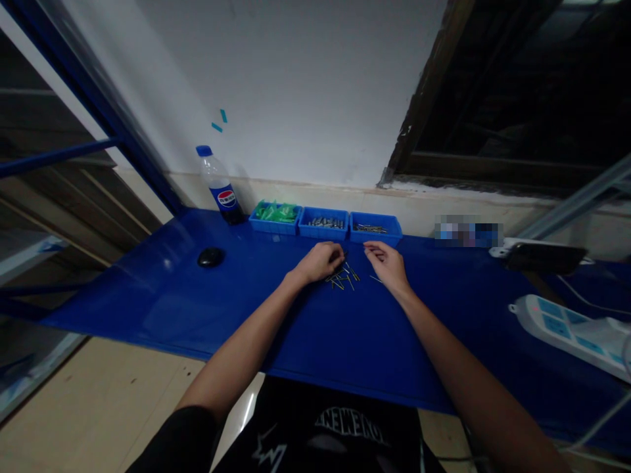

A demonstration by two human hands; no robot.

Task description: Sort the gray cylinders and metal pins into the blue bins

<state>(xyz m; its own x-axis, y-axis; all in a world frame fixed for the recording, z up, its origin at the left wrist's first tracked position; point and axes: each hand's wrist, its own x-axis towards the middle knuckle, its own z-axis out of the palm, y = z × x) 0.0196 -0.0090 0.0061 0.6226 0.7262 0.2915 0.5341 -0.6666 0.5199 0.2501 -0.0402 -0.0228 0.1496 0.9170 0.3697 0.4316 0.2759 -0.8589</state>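
Observation:
My left hand (320, 262) is closed, fingertips pressed together at the edge of a small pile of thin metal pins (351, 274), some of them brass-coloured. Whatever it pinches is hidden or too small to name. To the right of the pile, my right hand (388, 265) has its thumb and fingers drawn together, pointing toward the left hand. I cannot make out anything between them. One loose thin pin (376, 279) lies beside the right hand. Behind the hands stand a blue bin (375, 238) of thin pins and another blue bin (323, 232) of short metal pieces.
A third blue bin (274, 227) holds green plastic bags. Left of it stands a cola bottle (225, 194), with a black computer mouse (210, 257) in front. A white power strip (566, 328) and a phone (545, 257) on a holder are at right. The blue tabletop (340, 348) meets the wall behind.

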